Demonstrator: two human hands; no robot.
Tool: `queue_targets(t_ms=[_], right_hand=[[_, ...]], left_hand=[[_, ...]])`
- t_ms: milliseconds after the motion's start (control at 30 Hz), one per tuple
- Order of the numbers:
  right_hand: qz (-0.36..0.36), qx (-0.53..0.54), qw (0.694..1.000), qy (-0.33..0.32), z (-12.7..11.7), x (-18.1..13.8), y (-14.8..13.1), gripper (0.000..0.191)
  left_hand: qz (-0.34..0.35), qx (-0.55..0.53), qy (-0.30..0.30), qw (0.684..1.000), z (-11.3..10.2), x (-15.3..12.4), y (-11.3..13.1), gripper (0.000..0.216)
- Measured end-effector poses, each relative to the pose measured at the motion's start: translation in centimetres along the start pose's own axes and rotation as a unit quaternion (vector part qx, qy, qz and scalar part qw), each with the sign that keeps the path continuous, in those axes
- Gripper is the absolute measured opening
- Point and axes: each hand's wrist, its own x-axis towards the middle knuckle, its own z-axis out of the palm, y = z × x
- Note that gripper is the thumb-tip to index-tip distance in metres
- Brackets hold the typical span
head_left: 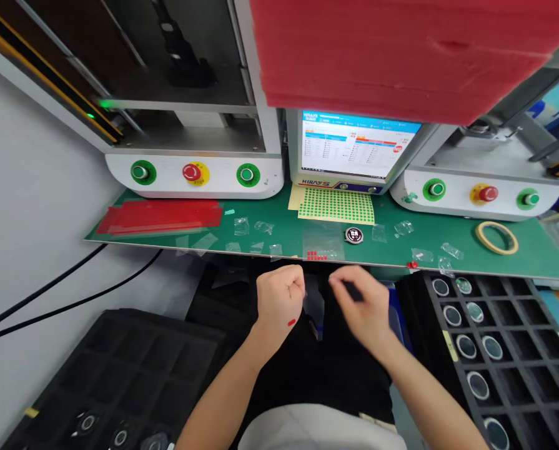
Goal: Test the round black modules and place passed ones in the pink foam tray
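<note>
My left hand (280, 299) is closed in a fist in front of the bench's near edge, and a small red sticker (291, 322) is stuck to the back of it. Whatever those fingers may hold is hidden. To its right, my right hand (366, 306) has its thumb and index finger brought together; anything between the tips is too small to make out. Just beyond the hands, a round watch (353, 235) lies on the green bench top with its display lit. A clear sheet (323, 232) with several small red stickers (316, 255) lies beside it.
Two machines with button panels (195, 175) flank a monitor (354, 150). On the bench lie red strips (162, 215), a green-dot sheet (336, 205), scraps of film (242, 226) and a tape roll (496, 237). Black trays (518, 340) with round parts stand right and left.
</note>
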Motion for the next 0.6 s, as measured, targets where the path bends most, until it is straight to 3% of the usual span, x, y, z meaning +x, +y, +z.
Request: queue_targets(t_ms=[133,267,600], right_hand=[[0.025,0.136,0.990,0.004,1.0,-3.3,-4.5,0.008],[0.085,0.206,0.974,0.022,1.6,-3.8,-4.8,0.013],[0.127,0.195,0.971,0.059,2.5,-4.0,-5.7,0.011]], left_hand=[[0.036,0.057,0.039,0.997,0.9,0.0,0.0,0.022],[0.067,0.105,0.068,0.990,1.4,-0.2,-0.1,0.023],[0.115,0.180,0.110,0.971,1.4,-0.3,-0.6,0.023]])
